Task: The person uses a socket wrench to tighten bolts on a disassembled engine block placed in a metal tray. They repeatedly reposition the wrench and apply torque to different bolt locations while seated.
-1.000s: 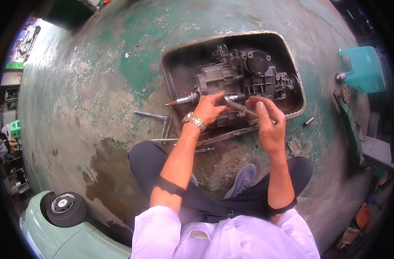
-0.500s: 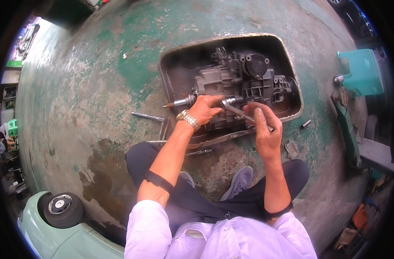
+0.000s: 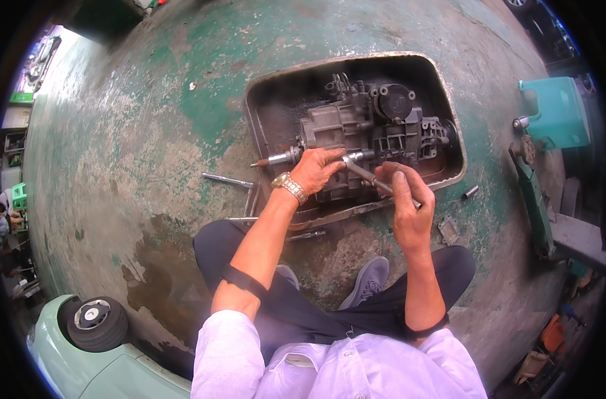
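A grimy grey gearbox (image 3: pixel 373 126) lies in a dark metal tray (image 3: pixel 266 93) on the worn green floor, its shaft (image 3: pixel 276 159) sticking out to the left. My left hand (image 3: pixel 318 169), with a metal wristwatch, rests on the near side of the gearbox and steadies the head of a ratchet wrench (image 3: pixel 368 174). My right hand (image 3: pixel 406 199) grips the wrench's handle, which slants down to the right.
Loose metal rods and tools (image 3: pixel 231 179) lie left of the tray, a small socket (image 3: pixel 470 192) and a square plate (image 3: pixel 448 229) to its right. A turquoise plastic stool (image 3: pixel 557 112) stands at right. A pale green vehicle with a wheel (image 3: pixel 94 322) sits lower left.
The view shifted slightly a second ago. My right hand has swung the wrench handle a little nearer, while my left hand stays on the wrench head.
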